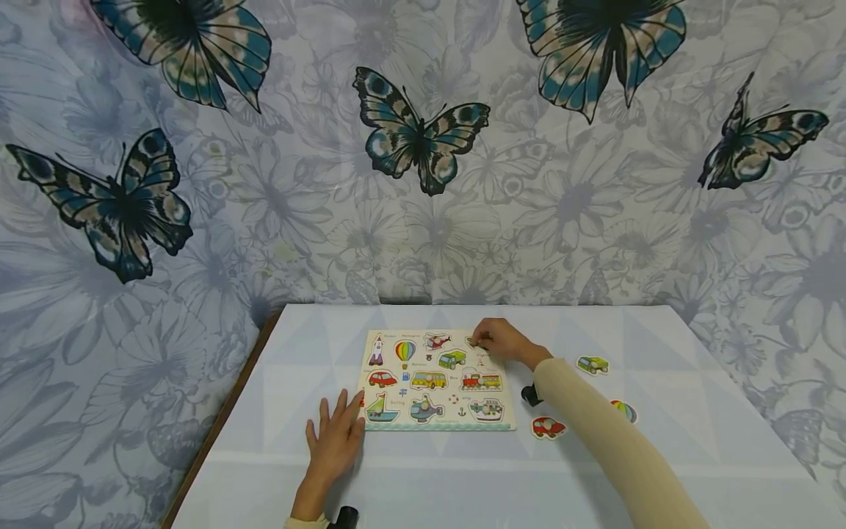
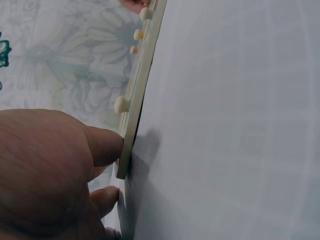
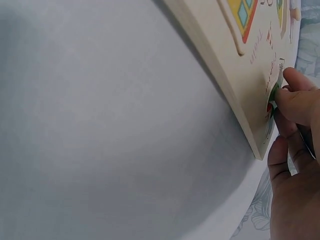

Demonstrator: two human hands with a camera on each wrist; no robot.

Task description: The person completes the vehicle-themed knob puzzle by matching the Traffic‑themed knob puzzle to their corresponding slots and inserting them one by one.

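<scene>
A wooden peg puzzle board (image 1: 456, 427) with vehicle pictures lies on the table. My right hand (image 1: 504, 342) is at its far right corner and pinches a puzzle piece (image 3: 273, 99) with green and red on it, tilted against the board. The fingers cover most of that piece, so its full shape is hidden. At the board's near left edge, my left hand (image 1: 335, 443) has its fingers spread and touches the edge. In the left wrist view, the thumb (image 2: 106, 145) lies against the board's side, close to a round wooden knob (image 2: 121, 104).
Right of the board lie a green jeep piece (image 1: 593, 365), a red car piece (image 1: 548, 427) and a striped balloon piece (image 1: 624, 411) partly behind the right sleeve (image 1: 595, 433). A black object (image 1: 531, 395) sits beside that sleeve. A butterfly-patterned backdrop (image 1: 423, 242) rises behind the white table (image 1: 264, 441).
</scene>
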